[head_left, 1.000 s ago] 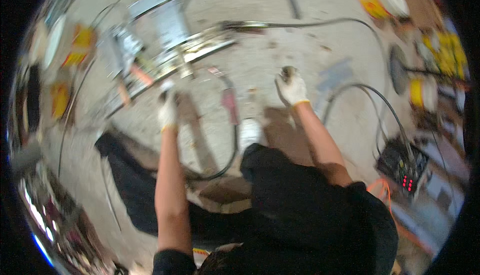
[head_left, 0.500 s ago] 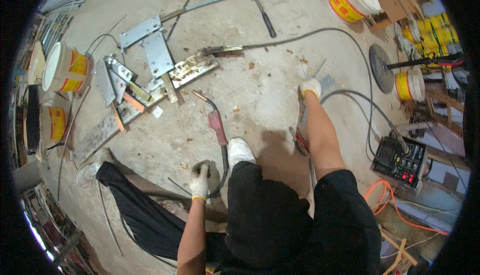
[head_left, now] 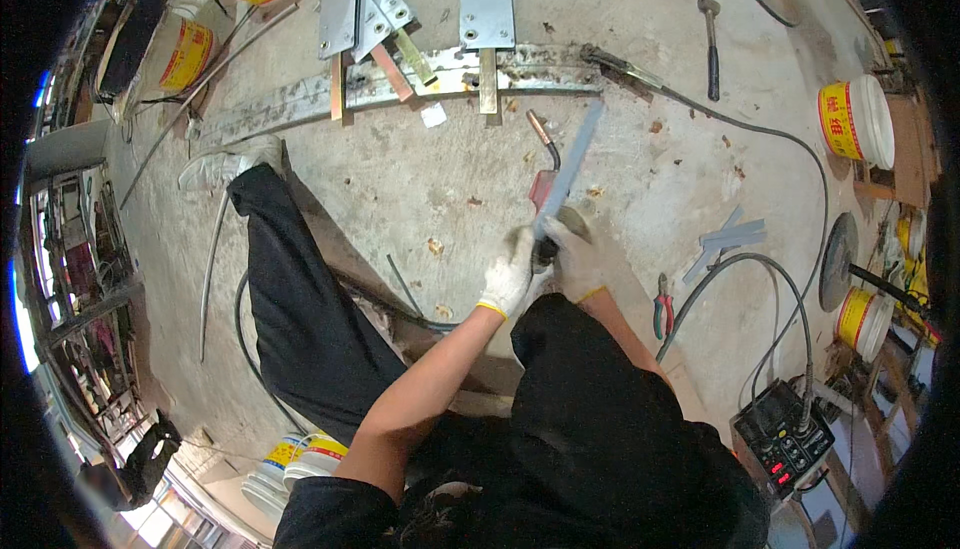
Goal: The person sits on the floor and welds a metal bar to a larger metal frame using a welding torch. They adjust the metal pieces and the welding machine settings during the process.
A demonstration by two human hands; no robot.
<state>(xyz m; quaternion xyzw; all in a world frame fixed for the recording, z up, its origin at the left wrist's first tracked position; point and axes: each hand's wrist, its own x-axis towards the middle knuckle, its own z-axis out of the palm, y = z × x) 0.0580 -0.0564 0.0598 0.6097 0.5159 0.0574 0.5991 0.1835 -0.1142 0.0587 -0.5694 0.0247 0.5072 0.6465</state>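
Observation:
My gloved left hand [head_left: 512, 271] is closed around the lower end of a flat grey metal strip [head_left: 575, 164], which points up and away at a slant. Pressed close beside it, my gloved right hand [head_left: 580, 254] has its fingers bent around the same end; a dark object shows between the hands, its kind hidden. Behind the strip, partly covered, a welding torch [head_left: 541, 189] with a red handle and copper neck lies on the floor. More grey strips [head_left: 732, 236] lie loosely piled to the right, near red-handled pliers [head_left: 663, 307].
Farther off, metal plates [head_left: 487, 9] and short bars rest along a long steel beam [head_left: 270, 109]. A clamp with cable [head_left: 625, 67] sits at the beam's end; a hammer [head_left: 711, 49] lies beyond. Buckets [head_left: 855, 121] and a control box [head_left: 785, 441] stand right.
My right hand has come from the strip pile to the middle, bringing a strip. My left hand has risen to meet it. The view has shifted, with the floor items now higher up.

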